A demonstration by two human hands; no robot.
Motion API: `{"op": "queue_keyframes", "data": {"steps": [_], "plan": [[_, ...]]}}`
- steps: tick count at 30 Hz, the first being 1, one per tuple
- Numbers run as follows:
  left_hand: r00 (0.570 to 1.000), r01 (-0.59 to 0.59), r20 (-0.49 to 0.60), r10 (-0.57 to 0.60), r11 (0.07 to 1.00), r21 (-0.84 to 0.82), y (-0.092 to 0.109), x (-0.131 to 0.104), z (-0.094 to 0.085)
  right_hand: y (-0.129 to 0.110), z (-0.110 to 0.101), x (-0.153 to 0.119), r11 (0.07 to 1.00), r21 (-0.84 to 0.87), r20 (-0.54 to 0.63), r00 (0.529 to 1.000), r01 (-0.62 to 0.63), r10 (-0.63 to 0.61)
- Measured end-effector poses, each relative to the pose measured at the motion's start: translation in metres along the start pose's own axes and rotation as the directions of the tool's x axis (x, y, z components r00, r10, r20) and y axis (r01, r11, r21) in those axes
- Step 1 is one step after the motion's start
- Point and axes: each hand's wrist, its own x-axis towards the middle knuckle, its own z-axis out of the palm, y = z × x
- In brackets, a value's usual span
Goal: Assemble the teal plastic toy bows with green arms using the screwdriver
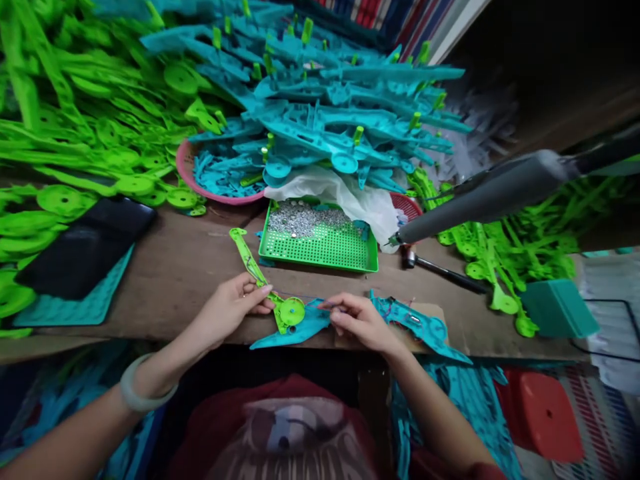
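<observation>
My left hand (233, 307) is closed on a lime-green plastic arm with a round disc (291, 311) at its lower end. The disc lies over a blue plastic shell (305, 327) at the table's front edge. My right hand (363, 321) pinches a thin dark wire (303, 295) that runs across to the green arm; its exact end is hidden by the fingers. To the right sits another blue shell (425, 325), with small metal parts and wires inside, partly on a piece of cardboard.
A green perforated tray (320, 260) of small screws stands ahead, beside a white plastic bag (340, 193). An electric screwdriver (480, 197) reaches in from the right above a hammer (440, 270). Blue parts (325, 127) and green parts (100, 120) pile up behind. At left lies a black phone (87, 247).
</observation>
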Motion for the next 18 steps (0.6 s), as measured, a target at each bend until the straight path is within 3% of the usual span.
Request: {"op": "queue_keyframes", "data": {"steps": [3,5,7,8,10,12,14,15,18], "plan": [[1.0,-0.018,0.001,0.018,0.984,0.175,-0.002,-0.006,-0.004,-0.005,0.001,-0.003,0.997,-0.072,-0.022,0.999,0.023,-0.024],[0.98,-0.132,-0.081,0.182,0.896,0.425,-0.004,-0.014,-0.008,-0.013,0.008,-0.003,0.989,-0.127,-0.059,0.995,0.069,-0.077],[0.882,-0.28,-0.114,0.458,0.7,0.657,-0.006,-0.022,-0.01,-0.022,0.022,0.0,0.972,-0.201,-0.1,0.985,0.12,-0.142],[0.817,-0.353,-0.067,0.573,0.587,0.729,-0.008,-0.024,-0.009,-0.026,0.03,0.002,0.951,-0.272,-0.105,0.978,0.145,-0.179],[0.724,-0.5,0.113,0.681,0.405,0.765,-0.011,-0.026,-0.007,-0.031,0.048,0.007,0.843,-0.494,-0.061,0.958,0.214,-0.279],[0.678,-0.604,0.257,0.689,0.323,0.729,-0.016,-0.024,-0.004,-0.03,0.064,0.011,0.625,-0.726,0.038,0.924,0.288,-0.381],[0.66,-0.639,0.293,0.692,0.312,0.703,-0.019,-0.02,-0.003,-0.024,0.076,0.012,0.412,-0.852,0.119,0.887,0.322,-0.445],[0.658,-0.643,0.289,0.695,0.319,0.696,-0.02,-0.019,-0.004,-0.02,0.081,0.012,0.348,-0.882,0.131,0.875,0.317,-0.467],[0.648,-0.655,0.289,0.705,0.323,0.683,-0.022,-0.017,-0.007,-0.01,0.086,0.009,0.299,-0.913,0.082,0.844,0.277,-0.53]]}}
